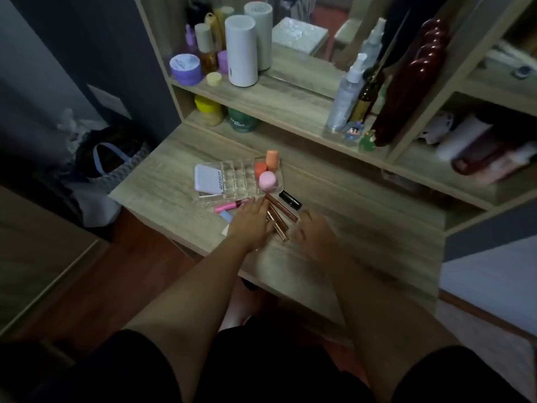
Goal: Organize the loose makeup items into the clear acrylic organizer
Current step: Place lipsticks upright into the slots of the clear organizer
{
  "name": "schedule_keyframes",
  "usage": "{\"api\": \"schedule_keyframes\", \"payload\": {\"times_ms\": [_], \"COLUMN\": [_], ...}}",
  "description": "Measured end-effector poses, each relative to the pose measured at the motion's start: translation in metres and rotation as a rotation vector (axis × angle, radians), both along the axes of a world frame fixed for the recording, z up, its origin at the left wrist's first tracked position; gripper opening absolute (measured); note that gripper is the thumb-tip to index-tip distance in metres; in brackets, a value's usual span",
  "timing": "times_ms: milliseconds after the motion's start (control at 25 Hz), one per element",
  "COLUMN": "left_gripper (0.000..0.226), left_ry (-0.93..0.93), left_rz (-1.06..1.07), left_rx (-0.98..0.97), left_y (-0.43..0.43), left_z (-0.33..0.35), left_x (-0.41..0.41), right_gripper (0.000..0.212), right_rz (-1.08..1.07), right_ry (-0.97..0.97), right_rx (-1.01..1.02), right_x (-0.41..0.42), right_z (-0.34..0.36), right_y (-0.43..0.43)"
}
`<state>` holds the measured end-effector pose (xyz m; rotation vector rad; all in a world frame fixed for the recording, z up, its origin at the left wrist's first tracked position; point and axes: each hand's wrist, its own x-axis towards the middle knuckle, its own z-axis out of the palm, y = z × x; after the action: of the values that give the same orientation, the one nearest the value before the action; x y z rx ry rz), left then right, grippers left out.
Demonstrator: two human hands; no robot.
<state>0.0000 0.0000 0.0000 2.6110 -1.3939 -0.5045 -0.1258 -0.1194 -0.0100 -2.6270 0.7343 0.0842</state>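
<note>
The clear acrylic organizer [236, 181] lies on the wooden desk, with a lilac compact [207, 178] at its left end and orange items [271, 160] and a pink round jar [268, 180] at its right end. In front of it lie a pink tube [229, 205], a pale blue item [225, 216], several rose-gold tubes [279, 216] and a black lipstick [290, 200]. My left hand [251, 221] rests flat over the near tubes, fingers spread and touching the rose-gold ones. My right hand [315, 232] hovers just right of them, fingers loosely curled and empty.
A shelf unit with a mirror rises behind the desk, carrying a white cylinder [241, 50], a purple jar [186, 68], bottles [347, 91] and a dark red bottle [412, 82]. A bag [110, 167] sits on the floor to the left. The desk edge [319, 303] runs near my knees.
</note>
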Motion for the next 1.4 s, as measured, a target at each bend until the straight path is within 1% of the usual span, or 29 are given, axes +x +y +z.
{"api": "schedule_keyframes", "payload": {"times_ms": [120,240,400,600,720,1040,1200,1320,1400], "left_gripper": [0.062,0.064,0.065,0.068,0.068,0.07,0.062,0.047,0.036], "left_ry": [-0.003,0.025,0.023,0.032,0.054,0.161,0.213,0.23,0.222], "left_rz": [0.015,0.048,0.1,0.119,0.136,0.273,0.329,0.344,0.347], "left_rx": [0.013,0.038,0.048,0.079,0.052,-0.068,-0.222,-0.302,-0.329], "left_y": [-0.011,-0.019,-0.028,-0.034,-0.039,-0.043,-0.041,-0.037,-0.034], "left_z": [-0.007,-0.013,-0.016,-0.018,-0.016,-0.008,-0.002,0.004,0.01], "left_x": [0.006,0.011,0.017,0.022,0.023,0.024,0.023,0.022,0.022], "right_gripper": [0.033,0.034,0.031,0.029,0.027,0.025,0.025,0.024,0.021], "right_rz": [-0.014,-0.031,-0.033,-0.019,-0.022,-0.042,-0.092,-0.12,-0.151], "right_ry": [0.001,-0.023,-0.074,-0.059,-0.056,-0.072,-0.135,-0.19,-0.264], "right_rx": [0.038,0.099,0.101,0.113,0.135,0.212,0.26,0.306,0.356], "right_x": [0.01,0.017,0.026,0.036,0.036,0.036,0.034,0.03,0.026], "right_z": [-0.008,-0.01,-0.012,-0.016,-0.016,-0.019,-0.026,-0.029,-0.028], "right_y": [-0.008,-0.014,-0.021,-0.026,-0.028,-0.037,-0.039,-0.038,-0.037]}}
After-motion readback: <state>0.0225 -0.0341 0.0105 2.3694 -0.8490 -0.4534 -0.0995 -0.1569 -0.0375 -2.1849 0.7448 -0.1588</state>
